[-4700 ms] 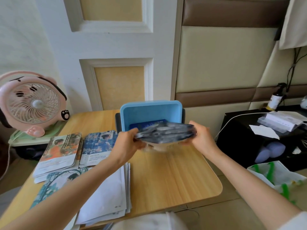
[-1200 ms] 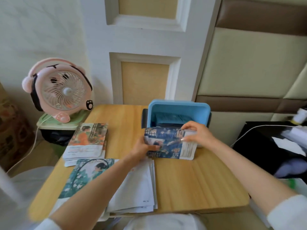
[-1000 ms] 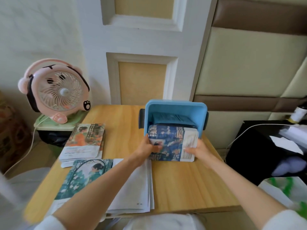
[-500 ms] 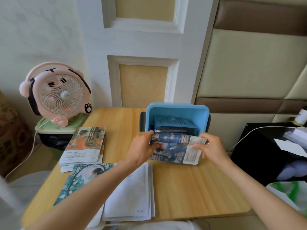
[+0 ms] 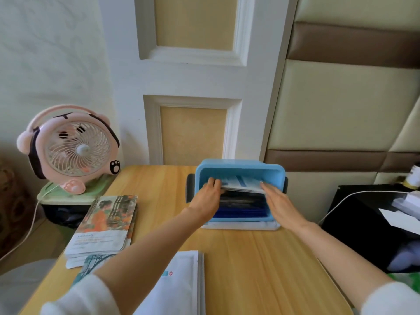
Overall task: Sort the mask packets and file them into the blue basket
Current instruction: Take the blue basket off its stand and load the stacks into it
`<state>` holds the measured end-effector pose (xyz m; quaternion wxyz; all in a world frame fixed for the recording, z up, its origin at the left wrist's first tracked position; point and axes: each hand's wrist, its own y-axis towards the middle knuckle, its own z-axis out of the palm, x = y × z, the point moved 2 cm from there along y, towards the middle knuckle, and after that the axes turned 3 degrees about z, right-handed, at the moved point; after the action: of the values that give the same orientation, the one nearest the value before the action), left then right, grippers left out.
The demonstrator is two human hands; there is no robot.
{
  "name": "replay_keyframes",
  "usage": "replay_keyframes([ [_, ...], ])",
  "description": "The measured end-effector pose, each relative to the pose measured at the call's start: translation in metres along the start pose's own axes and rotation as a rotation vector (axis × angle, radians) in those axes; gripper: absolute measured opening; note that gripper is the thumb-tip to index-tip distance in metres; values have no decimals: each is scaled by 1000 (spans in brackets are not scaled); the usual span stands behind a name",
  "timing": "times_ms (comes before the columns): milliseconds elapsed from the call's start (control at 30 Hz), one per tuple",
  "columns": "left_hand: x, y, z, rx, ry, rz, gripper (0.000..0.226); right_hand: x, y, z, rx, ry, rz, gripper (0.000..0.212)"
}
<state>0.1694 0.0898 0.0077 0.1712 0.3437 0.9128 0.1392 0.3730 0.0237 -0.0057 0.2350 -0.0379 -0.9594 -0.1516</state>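
Observation:
The blue basket stands on the wooden table at its far edge. Inside it, dark mask packets stand filed on edge. A stack of mask packets, white and blue back side up, leans into the basket behind them. My left hand holds the stack's left edge, fingers over the top. My right hand lies flat with straight fingers against the stack's right edge.
A pile of orange-picture packets lies at the table's left. A teal packet pile and white packets lie near me under my left arm. A pink fan stands left, a black side table right.
The blue-picture packet stack, held upright in front of the basket, has been tipped over and pushed down into the basket. Both hands followed it in; the right hand has flattened.

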Motion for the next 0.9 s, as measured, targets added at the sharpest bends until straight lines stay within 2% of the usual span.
replay_keyframes([
  [67,5,7,8,70,82,-7,36,-1,11,7,64,-56,-14,48],
  [200,5,16,10,83,195,-53,53,-7,27,18,52,-265,-9,51],
  [333,-7,6,7,80,266,-60,55,-2,28,21,33,-389,56,60],
  [400,-7,-13,-7,-138,225,92,44,4,18,19,-90,-364,23,64],
  [467,8,-43,-23,-423,194,262,33,9,2,15,-253,-325,-102,64],
  [500,24,-60,-29,-561,175,233,28,10,-6,15,-299,-288,-169,62],
  [533,43,-75,-35,-630,160,92,23,11,-15,15,-317,-248,-227,59],
  [567,64,-88,-41,-636,150,-124,20,13,-22,17,-324,-221,-279,57],
  [600,88,-95,-43,-546,142,-373,28,15,-27,20,-326,-204,-325,53],
  [667,130,-103,-39,-193,157,-788,70,24,-35,25,-315,-176,-399,45],
  [700,148,-104,-34,-16,166,-903,87,29,-37,29,-301,-159,-424,43],
  [733,159,-106,-30,122,174,-963,95,34,-39,32,-281,-137,-439,41],
  [767,166,-107,-24,188,182,-980,91,38,-40,35,-258,-117,-446,39],
  [867,163,-103,-18,207,335,-969,49,46,-45,45,-179,-92,-448,34],
  [900,160,-102,-18,239,413,-953,42,46,-47,49,-156,-88,-448,32],
])
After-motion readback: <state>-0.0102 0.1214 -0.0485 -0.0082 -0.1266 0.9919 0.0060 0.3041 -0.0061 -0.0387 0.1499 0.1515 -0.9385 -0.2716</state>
